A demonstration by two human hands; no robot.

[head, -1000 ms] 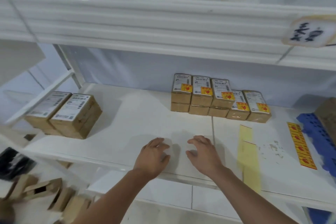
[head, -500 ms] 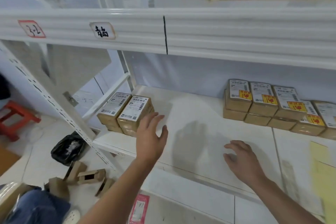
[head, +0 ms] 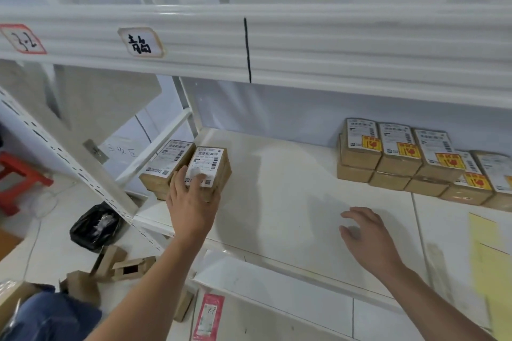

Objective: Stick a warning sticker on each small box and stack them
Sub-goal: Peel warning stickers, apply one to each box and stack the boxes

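One box [head: 209, 169] lengthwise under left hand [head: 194, 202].

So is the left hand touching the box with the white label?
Touching. The head view shows the left hand lying on the box, fingers over its white label.

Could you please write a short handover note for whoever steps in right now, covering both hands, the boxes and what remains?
Left hand: resting on the near box of the unstickered pile at the left end of the shelf; grip not closed as far as I can tell.
Right hand: open and empty over the bare shelf.
Done: the stickered boxes stand stacked in a row at the back right.
Left: the left pile, two boxes side by side on top with more beneath, shows only white labels. Sticker each, then stack with the row.
Yellow sheet lies at the far right.
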